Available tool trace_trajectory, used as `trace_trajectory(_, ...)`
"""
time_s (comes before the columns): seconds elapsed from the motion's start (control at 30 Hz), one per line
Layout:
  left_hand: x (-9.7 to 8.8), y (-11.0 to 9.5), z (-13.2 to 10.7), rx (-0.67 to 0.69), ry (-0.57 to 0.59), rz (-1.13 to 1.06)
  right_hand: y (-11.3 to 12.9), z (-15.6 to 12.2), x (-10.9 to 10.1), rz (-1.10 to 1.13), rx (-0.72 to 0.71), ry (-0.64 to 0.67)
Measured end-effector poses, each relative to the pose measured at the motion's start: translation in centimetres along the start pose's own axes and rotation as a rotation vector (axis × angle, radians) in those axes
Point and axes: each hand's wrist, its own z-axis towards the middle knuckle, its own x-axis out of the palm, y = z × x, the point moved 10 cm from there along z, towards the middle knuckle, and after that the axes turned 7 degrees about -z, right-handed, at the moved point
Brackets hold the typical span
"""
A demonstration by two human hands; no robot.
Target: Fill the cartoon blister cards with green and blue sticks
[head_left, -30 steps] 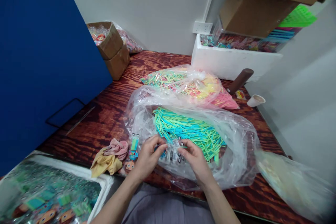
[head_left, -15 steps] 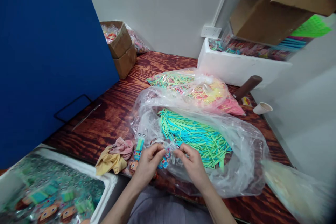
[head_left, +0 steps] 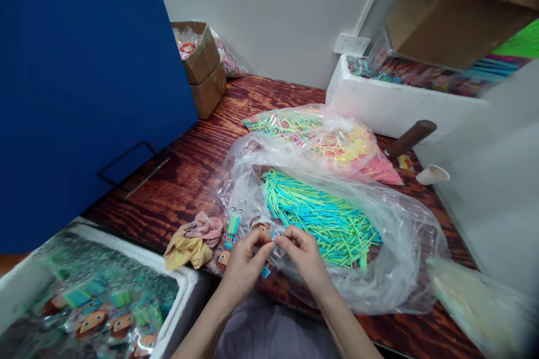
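My left hand [head_left: 248,258] and my right hand [head_left: 304,258] meet at the table's front edge, thumbs and forefingers pinched together. Between them is a small clear plastic packet with bright print [head_left: 265,271]; my fingers cover much of it. A card with a cartoon face [head_left: 261,226] shows just beyond my left fingertips. Left of that hand lie a packet of green and blue sticks [head_left: 233,227] and another cartoon-face piece [head_left: 223,258]. A heap of thin green and blue sticks [head_left: 320,216] rests in an opened large clear bag [head_left: 404,269] beyond my right hand.
Yellow and pink finger cots or cloths [head_left: 189,249] lie at left. A white foam box [head_left: 185,286] of filled packets stands front left. Behind are a bag of coloured sticks [head_left: 290,123], a brown tube [head_left: 410,140], a paper cup [head_left: 433,175] and cardboard boxes [head_left: 208,92].
My hands have come closer together, and their fingertips now nearly touch over the packet. The whole view has shifted slightly, with the table things appearing farther right.
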Motion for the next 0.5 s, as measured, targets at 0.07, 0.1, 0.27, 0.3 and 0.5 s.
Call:
trace_trajectory(0.07,-0.1,-0.1,-0.1,0.005,-0.034,-0.001,0.4,-0.1,0.5,0.001,-0.011,0.032)
trace_trajectory(0.1,-0.1,0.0,-0.2,0.004,-0.043,-0.007,0.5,-0.1,0.8,0.008,-0.012,0.057)
trace_trajectory(0.27,0.7,1.2,-0.9,-0.033,-0.002,-0.065,0.7,-0.2,0.7,-0.04,-0.002,0.054)
trace_trajectory(0.3,0.6,1.5,-1.0,-0.039,-0.001,-0.091,0.8,-0.1,0.6,-0.049,-0.01,0.037)
trace_trajectory(0.5,-1.4,2.2,-1.0,-0.111,-0.067,-0.131,1.7,3.7,1.2,-0.225,-0.076,0.161)
